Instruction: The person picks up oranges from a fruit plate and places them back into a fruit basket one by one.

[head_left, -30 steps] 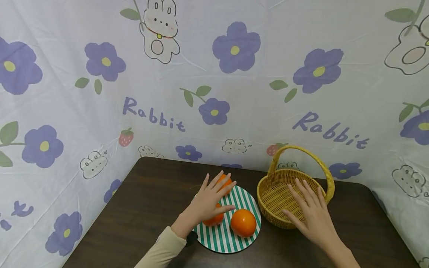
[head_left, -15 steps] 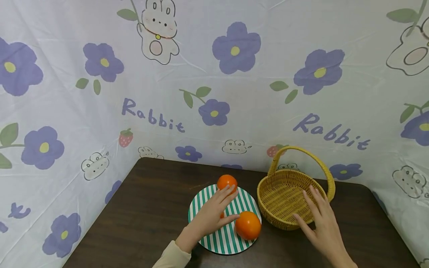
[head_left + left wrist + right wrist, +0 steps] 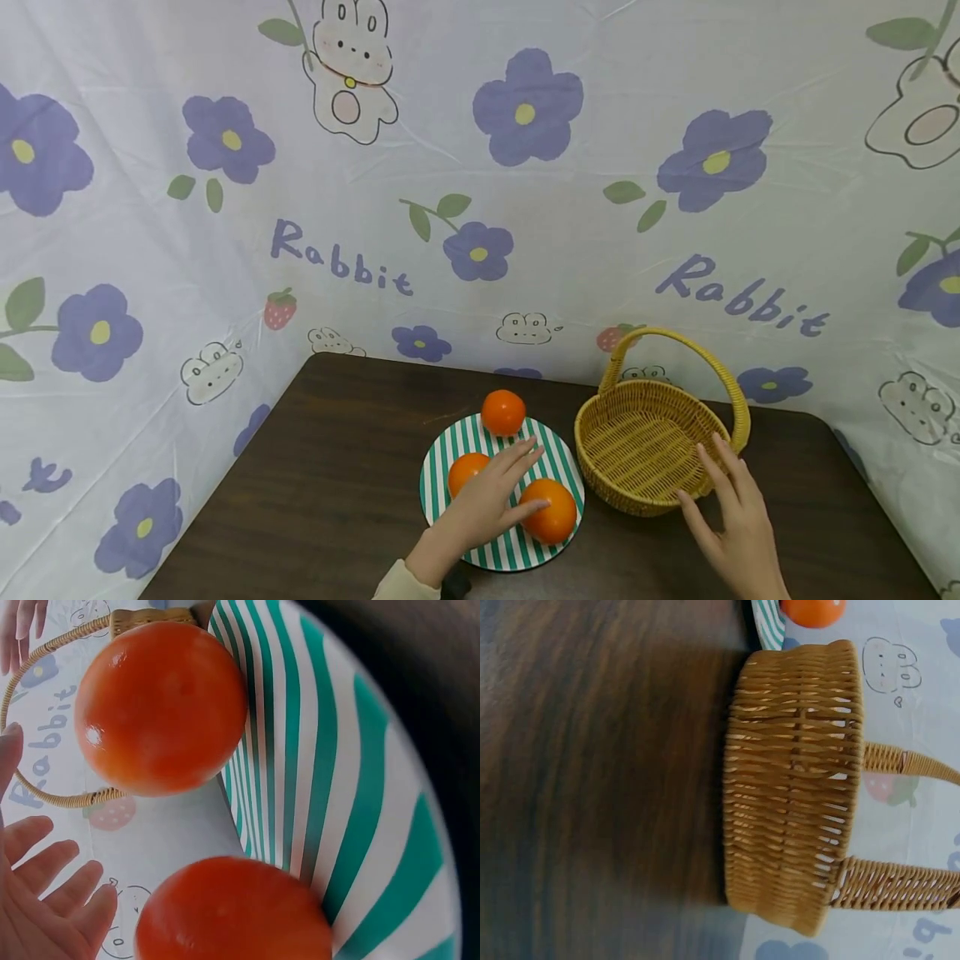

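Note:
Three orange-red tomatoes lie on a round plate [image 3: 442,454] with green and white stripes. One tomato [image 3: 503,412] sits at its back rim, another [image 3: 467,472] at the left, partly covered by my left hand [image 3: 487,498]. The third tomato [image 3: 553,518] is at the front right, and the left thumb overlaps it in the head view. The left wrist view shows the fingers [image 3: 56,881] loosely spread beside two tomatoes. My right hand [image 3: 738,525] holds nothing, its fingers relaxed and slightly bent at the front right rim of a yellow wicker basket [image 3: 637,450].
The basket's tall arched handle [image 3: 678,333] rises beside the plate. Both stand on a dark wooden table [image 3: 322,483]. Behind it hangs a white cloth [image 3: 570,217] printed with rabbits and purple flowers.
My left hand has come nearer and to the right, uncovering the back tomato. The front right tomato has shifted slightly. My right hand has drawn back from over the basket toward the right.

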A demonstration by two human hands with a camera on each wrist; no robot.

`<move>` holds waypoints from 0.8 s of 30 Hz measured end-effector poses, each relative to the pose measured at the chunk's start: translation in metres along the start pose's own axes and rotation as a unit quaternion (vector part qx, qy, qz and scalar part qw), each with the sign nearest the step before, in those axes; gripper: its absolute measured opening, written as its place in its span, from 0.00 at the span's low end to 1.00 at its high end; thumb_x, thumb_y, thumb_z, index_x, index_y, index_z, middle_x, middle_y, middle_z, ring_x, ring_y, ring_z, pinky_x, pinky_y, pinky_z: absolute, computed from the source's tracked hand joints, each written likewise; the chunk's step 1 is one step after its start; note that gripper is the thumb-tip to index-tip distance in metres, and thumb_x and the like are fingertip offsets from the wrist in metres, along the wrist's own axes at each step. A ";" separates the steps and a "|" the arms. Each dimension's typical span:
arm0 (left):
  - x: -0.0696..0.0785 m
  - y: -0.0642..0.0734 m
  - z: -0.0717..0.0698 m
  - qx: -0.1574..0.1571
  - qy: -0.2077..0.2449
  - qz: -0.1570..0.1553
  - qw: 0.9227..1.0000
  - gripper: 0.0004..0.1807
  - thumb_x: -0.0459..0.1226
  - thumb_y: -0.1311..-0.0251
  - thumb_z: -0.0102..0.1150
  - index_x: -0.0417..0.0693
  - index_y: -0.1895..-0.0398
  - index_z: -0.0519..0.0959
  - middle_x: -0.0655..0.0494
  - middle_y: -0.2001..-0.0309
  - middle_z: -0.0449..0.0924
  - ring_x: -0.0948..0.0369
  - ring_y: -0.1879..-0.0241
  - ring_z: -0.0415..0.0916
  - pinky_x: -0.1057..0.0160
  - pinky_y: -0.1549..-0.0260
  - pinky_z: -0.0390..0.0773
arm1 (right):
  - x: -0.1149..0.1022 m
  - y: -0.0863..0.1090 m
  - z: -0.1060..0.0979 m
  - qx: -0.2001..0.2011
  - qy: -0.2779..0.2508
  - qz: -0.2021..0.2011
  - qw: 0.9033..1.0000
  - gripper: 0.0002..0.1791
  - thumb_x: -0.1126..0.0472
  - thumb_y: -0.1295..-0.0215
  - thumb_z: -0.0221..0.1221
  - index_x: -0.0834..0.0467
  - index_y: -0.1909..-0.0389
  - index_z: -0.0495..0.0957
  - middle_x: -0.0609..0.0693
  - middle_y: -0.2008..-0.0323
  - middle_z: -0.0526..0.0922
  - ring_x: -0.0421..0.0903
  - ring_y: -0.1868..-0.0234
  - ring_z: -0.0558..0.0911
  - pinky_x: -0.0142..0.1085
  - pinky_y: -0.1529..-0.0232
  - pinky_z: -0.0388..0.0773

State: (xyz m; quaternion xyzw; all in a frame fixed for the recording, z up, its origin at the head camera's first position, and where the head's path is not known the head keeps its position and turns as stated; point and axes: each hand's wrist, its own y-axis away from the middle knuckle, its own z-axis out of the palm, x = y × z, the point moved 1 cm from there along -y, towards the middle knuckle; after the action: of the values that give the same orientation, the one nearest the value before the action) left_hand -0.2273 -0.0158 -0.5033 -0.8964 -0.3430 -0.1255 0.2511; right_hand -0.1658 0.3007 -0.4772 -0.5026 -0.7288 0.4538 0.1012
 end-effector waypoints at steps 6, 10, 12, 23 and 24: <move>0.003 0.003 0.011 -0.017 0.021 -0.023 0.999 0.36 0.60 0.37 0.40 0.58 0.28 0.52 0.54 0.29 0.53 0.57 0.32 0.56 0.57 0.43 0.70 | 0.006 0.009 -0.002 0.061 0.003 -0.002 0.998 0.37 0.38 0.36 0.49 0.64 0.38 0.67 0.62 0.36 0.64 0.52 0.34 0.63 0.26 0.34 0.53; 0.006 0.004 0.019 -0.017 0.035 -0.020 0.999 0.36 0.59 0.36 0.41 0.57 0.28 0.52 0.54 0.29 0.53 0.57 0.33 0.58 0.59 0.44 0.71 | 0.012 0.014 -0.004 0.062 0.009 0.020 0.998 0.38 0.37 0.36 0.48 0.63 0.36 0.65 0.61 0.35 0.63 0.51 0.35 0.63 0.19 0.37 0.50; 0.008 0.005 0.022 -0.015 0.042 -0.019 0.999 0.36 0.59 0.37 0.43 0.57 0.28 0.53 0.54 0.29 0.54 0.56 0.34 0.59 0.59 0.45 0.72 | 0.015 0.017 -0.004 0.059 0.009 0.035 0.998 0.38 0.37 0.36 0.48 0.62 0.35 0.64 0.60 0.34 0.62 0.52 0.34 0.62 0.21 0.36 0.51; 0.011 0.005 0.040 -0.040 0.073 -0.091 0.992 0.41 0.64 0.42 0.46 0.61 0.28 0.52 0.55 0.30 0.55 0.56 0.34 0.58 0.52 0.43 0.70 | 0.030 0.032 0.004 0.011 -0.008 0.180 0.984 0.46 0.65 0.48 0.66 0.53 0.29 0.53 0.60 0.32 0.58 0.63 0.35 0.60 0.64 0.48 0.61; 0.011 0.006 0.041 -0.042 0.076 -0.094 0.992 0.41 0.63 0.42 0.46 0.61 0.28 0.51 0.55 0.30 0.55 0.56 0.34 0.58 0.52 0.44 0.70 | 0.031 0.033 0.005 0.005 -0.015 0.195 0.981 0.47 0.66 0.47 0.66 0.52 0.28 0.52 0.61 0.32 0.57 0.63 0.35 0.59 0.64 0.46 0.60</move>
State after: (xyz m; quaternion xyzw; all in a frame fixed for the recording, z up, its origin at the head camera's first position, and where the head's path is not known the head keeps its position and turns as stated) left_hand -0.2136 0.0086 -0.5358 -0.8577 -0.4003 -0.2307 0.2256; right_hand -0.1625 0.3265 -0.5153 -0.6275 -0.6160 0.4762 0.0028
